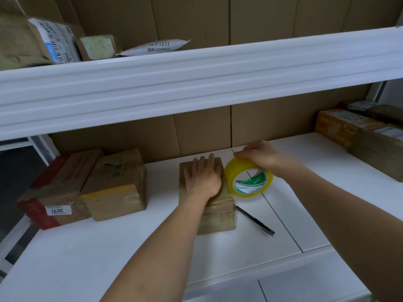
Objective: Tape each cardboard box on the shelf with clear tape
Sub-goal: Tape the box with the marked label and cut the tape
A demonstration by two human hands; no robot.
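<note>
At the frame centre, the left hand [201, 178] is pressing flat, fingers straight, on the small brown cardboard box [214, 205]; the right hand [258, 155] is gripping the yellowish clear tape roll [248, 178] just beside it.

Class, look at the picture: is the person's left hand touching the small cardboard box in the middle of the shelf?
Touching. The head view shows the left hand lying palm down, fingers straight, flat on top of the small cardboard box.

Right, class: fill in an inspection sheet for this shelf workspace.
Surface: white shelf, seams visible.
Job's things: small cardboard box; tape roll beside it on its right.
Clutter: pen by the box; two boxes left; stacked boxes right.
Grippers: left hand flat on the box; right hand grips the roll.
Cables: nothing seen.
Surroundings: upper shelf with parcels; cardboard backing.
</note>
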